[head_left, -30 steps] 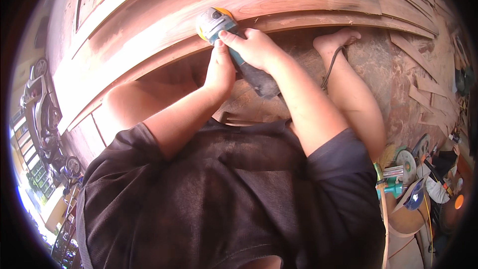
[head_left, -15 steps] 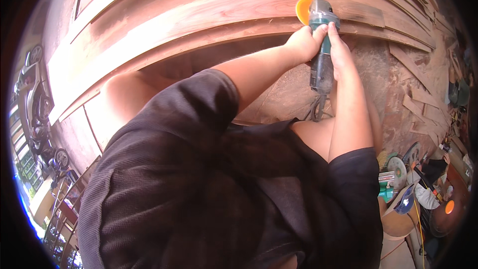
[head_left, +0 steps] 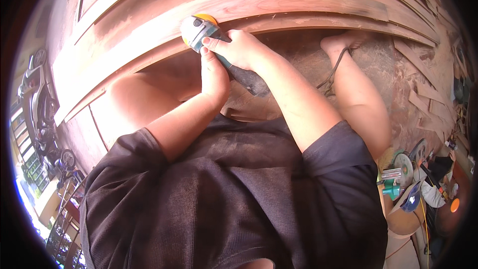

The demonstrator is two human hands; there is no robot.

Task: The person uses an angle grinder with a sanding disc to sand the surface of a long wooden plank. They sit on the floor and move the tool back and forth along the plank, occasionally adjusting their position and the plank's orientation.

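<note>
Left hand (head_left: 215, 78), right hand (head_left: 241, 50): fingers wrapped firmly round cylindrical grinder (head_left: 211, 32); beyond fingertips, rounded yellow disc (head_left: 206, 17), grained wooden plank (head_left: 279, 2).

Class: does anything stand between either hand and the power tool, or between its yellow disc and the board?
Nothing visible does: left hand and right hand are directly on the power tool, and no object shows between its yellow disc and the wooden board.

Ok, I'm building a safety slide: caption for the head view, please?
A left hand and right hand grip a power tool with a yellow disc at a wooden board.
</note>
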